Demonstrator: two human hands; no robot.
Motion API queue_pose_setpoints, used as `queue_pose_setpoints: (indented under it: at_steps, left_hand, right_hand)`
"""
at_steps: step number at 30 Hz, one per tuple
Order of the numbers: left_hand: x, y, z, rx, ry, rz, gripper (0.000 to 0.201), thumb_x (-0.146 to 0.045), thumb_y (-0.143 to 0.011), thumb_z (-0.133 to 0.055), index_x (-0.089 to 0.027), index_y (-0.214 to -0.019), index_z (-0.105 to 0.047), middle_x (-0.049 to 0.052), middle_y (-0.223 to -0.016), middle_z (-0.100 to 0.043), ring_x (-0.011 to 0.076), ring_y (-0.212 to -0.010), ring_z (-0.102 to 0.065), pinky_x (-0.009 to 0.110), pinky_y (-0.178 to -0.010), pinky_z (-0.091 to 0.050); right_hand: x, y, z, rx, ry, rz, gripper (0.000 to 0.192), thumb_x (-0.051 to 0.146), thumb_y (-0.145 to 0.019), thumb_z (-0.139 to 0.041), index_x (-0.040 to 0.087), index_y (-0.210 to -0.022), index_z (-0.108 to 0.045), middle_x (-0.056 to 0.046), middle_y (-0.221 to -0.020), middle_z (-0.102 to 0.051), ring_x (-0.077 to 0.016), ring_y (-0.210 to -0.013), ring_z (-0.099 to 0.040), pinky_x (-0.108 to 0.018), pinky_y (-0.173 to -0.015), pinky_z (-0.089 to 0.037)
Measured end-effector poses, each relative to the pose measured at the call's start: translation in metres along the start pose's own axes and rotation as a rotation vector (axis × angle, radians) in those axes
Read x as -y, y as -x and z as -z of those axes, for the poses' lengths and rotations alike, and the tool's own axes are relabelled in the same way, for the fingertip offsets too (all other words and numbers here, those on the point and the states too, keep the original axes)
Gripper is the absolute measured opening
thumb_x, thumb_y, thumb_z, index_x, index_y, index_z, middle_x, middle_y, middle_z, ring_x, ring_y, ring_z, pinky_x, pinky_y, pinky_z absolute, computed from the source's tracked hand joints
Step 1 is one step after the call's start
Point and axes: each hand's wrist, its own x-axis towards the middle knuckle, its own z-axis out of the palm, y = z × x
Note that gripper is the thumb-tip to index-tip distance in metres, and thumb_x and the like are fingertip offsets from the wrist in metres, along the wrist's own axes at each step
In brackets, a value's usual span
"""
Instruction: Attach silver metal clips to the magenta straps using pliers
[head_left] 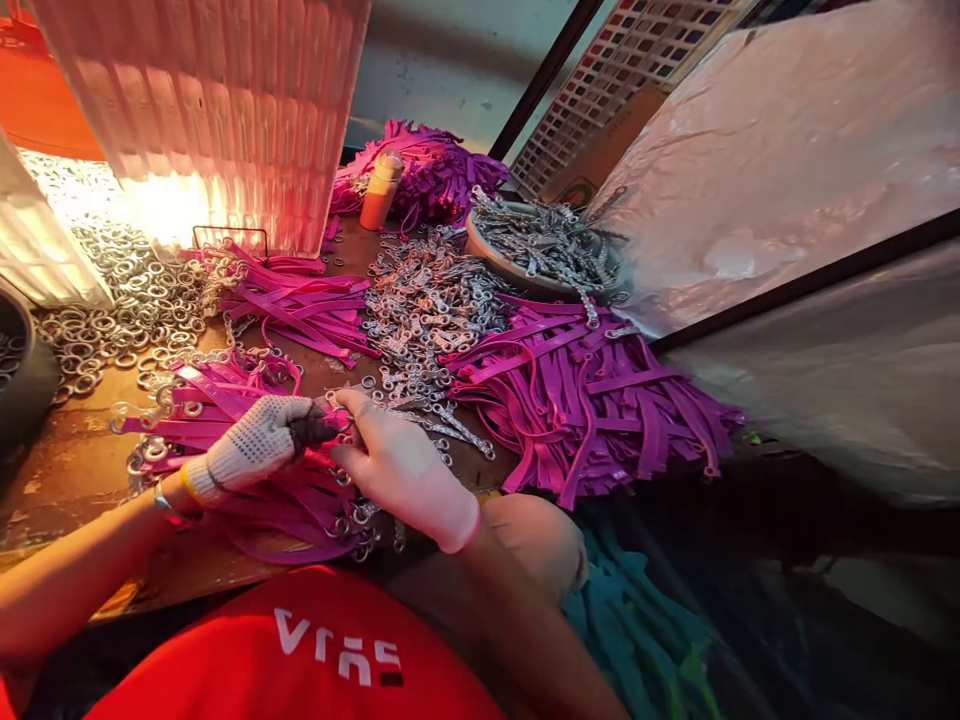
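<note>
My left hand [266,440], in a white dotted knit glove with dark-covered fingertips, is closed at the end of a magenta strap [343,415]. My right hand [397,460], in a thin white glove, pinches at the same spot from the right, fingertips almost touching the left ones. The fingers hide most of the held piece, and any small metal part in it cannot be made out. Beneath both hands lies a pile of magenta straps [247,515] with metal rings on their ends. A braided chain [465,430] lies just beyond my right hand.
Loose metal rings [142,290] cover the left of the table, beside a lit corrugated panel [225,110]. Metal clasps [427,300] are heaped in the middle. A bowl of chains [495,250], an orange bottle [381,190] and more straps [592,400] stand behind and right.
</note>
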Motion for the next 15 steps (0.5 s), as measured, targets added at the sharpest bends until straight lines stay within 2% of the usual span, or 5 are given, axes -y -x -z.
queue_pose_setpoints:
  at_steps: [2,5,9,13,15]
  left_hand:
    - [0.002,0.003,-0.002,-0.042,-0.064,-0.075,0.021,-0.031,-0.086,-0.061,-0.013,-0.08,-0.071,0.004,-0.071,-0.065,0.0133,-0.062,-0.051,0.023,-0.058,-0.041]
    - [0.007,0.007,-0.005,-0.06,-0.204,-0.124,0.023,-0.03,-0.088,-0.059,-0.013,-0.075,-0.069,0.004,-0.072,-0.068,0.0145,-0.066,-0.053,0.023,-0.062,-0.04]
    - [0.011,0.01,-0.008,-0.011,-0.298,-0.135,0.022,-0.025,-0.089,-0.056,-0.014,-0.073,-0.068,0.003,-0.07,-0.068,0.0149,-0.067,-0.055,0.022,-0.061,-0.039]
    - [0.002,0.005,-0.006,0.027,-0.341,-0.176,0.025,-0.025,-0.089,-0.054,-0.014,-0.07,-0.065,0.002,-0.066,-0.066,0.014,-0.062,-0.054,0.022,-0.057,-0.037]
    - [-0.007,0.002,0.004,0.104,-0.364,-0.217,0.021,-0.025,-0.087,-0.054,-0.014,-0.076,-0.068,0.003,-0.072,-0.07,0.0155,-0.066,-0.058,0.023,-0.061,-0.042]
  right_hand:
    - [0.001,-0.001,0.001,0.08,0.042,-0.056,0.042,0.037,-0.094,-0.059,0.02,-0.131,-0.053,-0.007,-0.107,-0.076,-0.0236,-0.094,-0.072,-0.028,-0.073,-0.046]
    - [-0.001,0.0,-0.01,0.127,0.189,-0.104,0.024,0.035,-0.095,-0.054,0.018,-0.11,-0.062,-0.007,-0.085,-0.076,-0.0237,-0.079,-0.073,-0.028,-0.062,-0.039]
    - [-0.003,0.008,-0.025,0.105,0.317,0.012,0.021,0.032,-0.092,-0.051,0.015,-0.098,-0.062,-0.009,-0.075,-0.074,-0.0238,-0.069,-0.071,-0.03,-0.055,-0.032]
    - [-0.002,0.009,-0.024,0.05,0.392,0.092,0.021,0.032,-0.091,-0.051,0.015,-0.094,-0.062,-0.01,-0.07,-0.072,-0.0247,-0.063,-0.07,-0.031,-0.051,-0.026]
    - [-0.002,0.006,-0.021,0.035,0.394,0.1,0.021,0.034,-0.093,-0.051,0.016,-0.093,-0.063,-0.009,-0.068,-0.072,-0.0236,-0.06,-0.069,-0.031,-0.051,-0.023]
